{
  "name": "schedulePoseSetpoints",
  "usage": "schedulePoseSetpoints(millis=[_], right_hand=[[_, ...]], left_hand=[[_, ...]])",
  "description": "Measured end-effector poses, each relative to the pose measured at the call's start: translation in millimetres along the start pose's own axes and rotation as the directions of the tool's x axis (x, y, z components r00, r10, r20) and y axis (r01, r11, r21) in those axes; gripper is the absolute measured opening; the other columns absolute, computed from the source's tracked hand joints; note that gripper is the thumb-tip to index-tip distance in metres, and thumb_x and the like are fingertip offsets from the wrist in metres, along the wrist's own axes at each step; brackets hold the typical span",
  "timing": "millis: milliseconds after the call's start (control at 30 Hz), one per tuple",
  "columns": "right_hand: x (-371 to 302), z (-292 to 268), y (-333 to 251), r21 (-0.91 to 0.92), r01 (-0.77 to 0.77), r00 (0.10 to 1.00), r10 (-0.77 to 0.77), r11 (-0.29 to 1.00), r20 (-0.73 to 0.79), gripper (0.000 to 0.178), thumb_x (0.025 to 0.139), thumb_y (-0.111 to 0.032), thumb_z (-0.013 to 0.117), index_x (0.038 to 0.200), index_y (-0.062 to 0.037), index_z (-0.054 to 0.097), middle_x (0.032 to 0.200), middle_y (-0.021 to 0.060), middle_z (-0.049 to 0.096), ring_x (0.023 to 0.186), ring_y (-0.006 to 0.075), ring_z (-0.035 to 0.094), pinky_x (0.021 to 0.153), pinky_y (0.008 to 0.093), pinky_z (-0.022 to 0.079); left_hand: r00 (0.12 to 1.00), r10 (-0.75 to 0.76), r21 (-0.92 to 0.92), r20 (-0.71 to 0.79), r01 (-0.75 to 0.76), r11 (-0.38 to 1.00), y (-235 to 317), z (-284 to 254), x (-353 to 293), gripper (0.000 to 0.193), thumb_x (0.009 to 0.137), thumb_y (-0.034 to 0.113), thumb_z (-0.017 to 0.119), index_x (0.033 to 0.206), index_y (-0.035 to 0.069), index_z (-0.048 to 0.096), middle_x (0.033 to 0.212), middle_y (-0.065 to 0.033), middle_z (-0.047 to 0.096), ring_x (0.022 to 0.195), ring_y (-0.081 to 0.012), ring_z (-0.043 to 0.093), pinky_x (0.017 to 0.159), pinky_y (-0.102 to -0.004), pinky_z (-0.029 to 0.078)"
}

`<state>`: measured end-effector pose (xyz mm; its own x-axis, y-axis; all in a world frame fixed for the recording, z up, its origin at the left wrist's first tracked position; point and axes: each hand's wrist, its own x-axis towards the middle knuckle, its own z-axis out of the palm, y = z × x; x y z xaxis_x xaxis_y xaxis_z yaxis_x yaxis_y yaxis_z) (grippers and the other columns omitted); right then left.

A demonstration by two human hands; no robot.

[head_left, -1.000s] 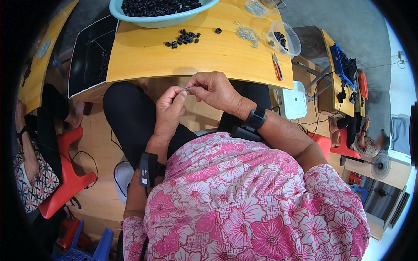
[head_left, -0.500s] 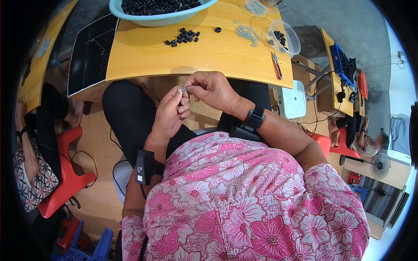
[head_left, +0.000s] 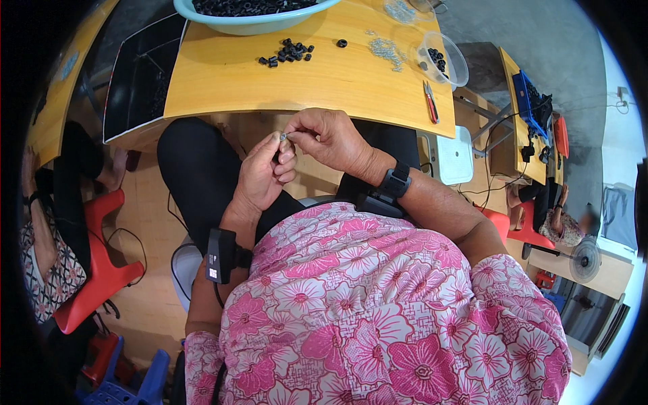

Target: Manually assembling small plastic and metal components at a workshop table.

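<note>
Over my lap, just off the table's near edge, my two hands meet at the fingertips. My left hand [head_left: 262, 177] is closed, its thumb and forefinger pinching a small silvery metal piece [head_left: 283, 136] with its end showing between them. My right hand [head_left: 332, 140] is closed too, thumb and forefinger pinched at the side of that same piece. The piece is too small for its kind to be made out. Beyond the hands, a loose heap of short black cylindrical parts [head_left: 290, 51] lies on the yellow wooden table [head_left: 270, 88], with one black ring-like part [head_left: 341, 43] apart from it.
A pale blue basin [head_left: 256, 25] of black parts stands at the far edge. Small clear pieces [head_left: 386, 52] lie right of centre, near a clear tub [head_left: 456, 61] and red-handled snips [head_left: 430, 102]. A black tray [head_left: 142, 81] adjoins the left side. Other people sit left and right.
Both hands stay joined at the small metal piece, which is turned slightly between the fingertips. The whole view has shifted a little; the things on the table lie as before.
</note>
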<state>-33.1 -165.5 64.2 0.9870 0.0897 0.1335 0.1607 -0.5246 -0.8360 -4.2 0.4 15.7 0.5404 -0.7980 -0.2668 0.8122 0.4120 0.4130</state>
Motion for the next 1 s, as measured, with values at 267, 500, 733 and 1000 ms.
schedulePoseSetpoints(millis=[267, 500, 733, 1000], right_hand=[[0.8, -1.5, -3.0, -0.075, 0.101, 0.995, -0.100, 0.992, 0.013, 0.008, 0.080, -0.005, 0.063, 0.088, -0.0031, 0.063, 0.077, 0.0097, 0.062, 0.067, 0.0197, 0.060, 0.060, 0.0280, 0.048], [-4.9, -3.1, -3.5, 0.144, 0.027, 0.999, -0.033, 0.989, 0.040, 0.009, 0.084, -0.006, 0.061, 0.092, -0.0020, 0.062, 0.076, 0.0047, 0.063, 0.068, 0.0104, 0.060, 0.061, 0.0248, 0.048], [-7.5, -12.5, -1.5, 0.459, -0.309, 0.945, 0.214, 0.833, 0.248, 0.012, 0.090, -0.008, 0.056, 0.093, 0.0023, 0.061, 0.078, 0.0020, 0.063, 0.066, 0.0063, 0.057, 0.062, 0.0198, 0.048], [-12.7, -20.4, 8.4, 0.498, -0.431, 0.895, 0.286, 0.753, 0.342, 0.012, 0.089, -0.008, 0.058, 0.093, 0.0019, 0.062, 0.080, 0.0028, 0.064, 0.065, 0.0068, 0.059, 0.061, 0.0195, 0.050]], left_hand=[[1.000, -0.022, -0.056, -0.020, 0.021, 0.998, -0.3, -1.5, -2.8, 0.029, 0.099, 0.028, 0.037, 0.077, 0.011, 0.045, 0.066, 0.0033, 0.039, 0.052, -0.0050, 0.032, 0.048, -0.0192, 0.029], [0.999, -0.035, -0.051, -0.012, 0.035, 0.998, -2.7, 5.8, -8.8, 0.031, 0.099, 0.030, 0.037, 0.076, 0.011, 0.046, 0.065, 0.0031, 0.039, 0.052, -0.0051, 0.031, 0.048, -0.0198, 0.029], [0.981, 0.134, 0.311, -0.137, -0.086, 0.947, -8.4, 21.7, -16.1, 0.028, 0.099, 0.031, 0.040, 0.084, 0.009, 0.050, 0.066, 0.0055, 0.036, 0.053, -0.0034, 0.030, 0.049, -0.0190, 0.029], [0.933, 0.346, 0.660, -0.102, -0.197, 0.725, -18.5, 27.0, -14.9, 0.018, 0.095, 0.023, 0.051, 0.086, 0.007, 0.054, 0.064, 0.0077, 0.040, 0.053, -0.0002, 0.032, 0.046, -0.0183, 0.028]])
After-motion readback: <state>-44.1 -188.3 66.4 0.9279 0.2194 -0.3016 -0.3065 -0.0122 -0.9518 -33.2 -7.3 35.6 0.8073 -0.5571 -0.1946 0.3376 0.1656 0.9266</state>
